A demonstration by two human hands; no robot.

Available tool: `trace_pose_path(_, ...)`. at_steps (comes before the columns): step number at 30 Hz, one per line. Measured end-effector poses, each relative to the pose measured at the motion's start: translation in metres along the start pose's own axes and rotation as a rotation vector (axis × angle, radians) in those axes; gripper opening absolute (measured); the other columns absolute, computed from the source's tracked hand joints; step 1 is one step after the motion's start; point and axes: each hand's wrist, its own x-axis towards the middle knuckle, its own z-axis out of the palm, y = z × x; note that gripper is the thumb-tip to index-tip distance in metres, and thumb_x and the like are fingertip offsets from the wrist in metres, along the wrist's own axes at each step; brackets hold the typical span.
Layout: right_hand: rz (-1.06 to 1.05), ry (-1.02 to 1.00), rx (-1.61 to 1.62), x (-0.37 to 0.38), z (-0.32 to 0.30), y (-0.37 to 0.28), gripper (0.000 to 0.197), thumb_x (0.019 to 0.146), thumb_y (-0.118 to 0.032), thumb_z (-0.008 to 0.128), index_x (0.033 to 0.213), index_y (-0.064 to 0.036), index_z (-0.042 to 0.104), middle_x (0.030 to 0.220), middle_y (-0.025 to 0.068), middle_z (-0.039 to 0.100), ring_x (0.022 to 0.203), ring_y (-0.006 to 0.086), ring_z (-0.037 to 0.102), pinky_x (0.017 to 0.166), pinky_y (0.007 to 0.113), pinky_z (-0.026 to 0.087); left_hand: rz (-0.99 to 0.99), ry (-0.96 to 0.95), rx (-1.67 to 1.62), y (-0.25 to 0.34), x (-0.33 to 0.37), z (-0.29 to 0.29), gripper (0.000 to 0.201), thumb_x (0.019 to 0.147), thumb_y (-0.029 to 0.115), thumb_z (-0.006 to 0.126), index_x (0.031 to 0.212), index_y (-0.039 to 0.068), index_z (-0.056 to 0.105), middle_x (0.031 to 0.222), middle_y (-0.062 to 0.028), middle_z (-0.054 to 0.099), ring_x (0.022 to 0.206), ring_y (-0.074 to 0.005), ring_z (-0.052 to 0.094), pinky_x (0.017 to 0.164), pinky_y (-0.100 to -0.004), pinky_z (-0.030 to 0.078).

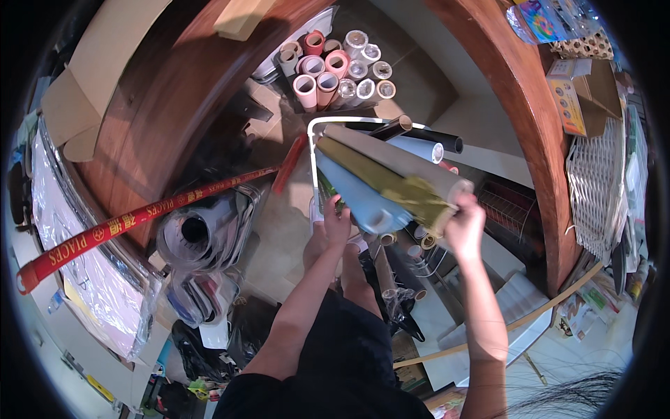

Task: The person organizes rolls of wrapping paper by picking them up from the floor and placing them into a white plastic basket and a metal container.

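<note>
A slanting bundle of wrapping rolls rests within a white-framed rack (313,150). My right hand (466,225) is closed at the near end of an olive-green roll (380,174), whose loose edge is crumpled. Just above that hand ends a grey-beige roll (398,157). On the bundle's left side lies a light-blue roll (352,195). Against its left edge, my left hand (338,222) has its fingers bent, beside something dark green; what they hold, if anything, is hidden.
Upright pink and clear-wrapped rolls (328,70) stand on the floor beyond the rack. A red banded pole (150,215) crosses at left, above plastic-wrapped rolls (192,230). Curved brown wooden panels (530,119) flank both sides. More thin rolls (385,272) lean near my legs.
</note>
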Motion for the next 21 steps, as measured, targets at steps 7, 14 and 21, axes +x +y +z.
trace_pose_path(7, -0.049, -0.565, -0.329, 0.052, 0.183, 0.010, 0.061, 0.078, -0.004, 0.050, 0.137, -0.0151, 0.034, 0.111, 0.0283, 0.059, 0.096, 0.0423, 0.062, 0.086, 0.048, 0.049, -0.170, -0.085, 0.046, 0.025, 0.004, -0.001, 0.035, 0.087, 0.003, 0.057, 0.121, 0.001, 0.050, 0.113, -0.0101, 0.058, 0.099, -0.0171, 0.057, 0.083, -0.0286, 0.048)
trace_pose_path(14, -0.414, -0.501, -0.291, 0.048, 0.163, 0.003, 0.075, 0.067, 0.003, 0.057, 0.139, -0.0128, 0.041, 0.089, 0.0150, 0.064, 0.089, 0.0307, 0.063, 0.080, 0.041, 0.052, 0.011, -0.003, 0.126, 0.011, 0.009, -0.045, 0.017, 0.090, 0.007, 0.057, 0.106, 0.002, 0.059, 0.100, -0.0077, 0.063, 0.092, -0.0162, 0.059, 0.081, -0.0294, 0.049)
trace_pose_path(21, 0.446, 0.338, 0.293, 0.047, 0.009, 0.253, 0.026, 0.091, -0.012, 0.052, 0.114, -0.0025, 0.060, 0.085, 0.0068, 0.066, 0.077, 0.0135, 0.059, 0.073, 0.028, 0.049, 0.325, -0.240, 0.082, 0.177, 0.102, 0.036, 0.024, 0.096, 0.015, 0.054, 0.112, -0.003, 0.058, 0.106, -0.0096, 0.064, 0.100, -0.0156, 0.059, 0.090, -0.0272, 0.044)
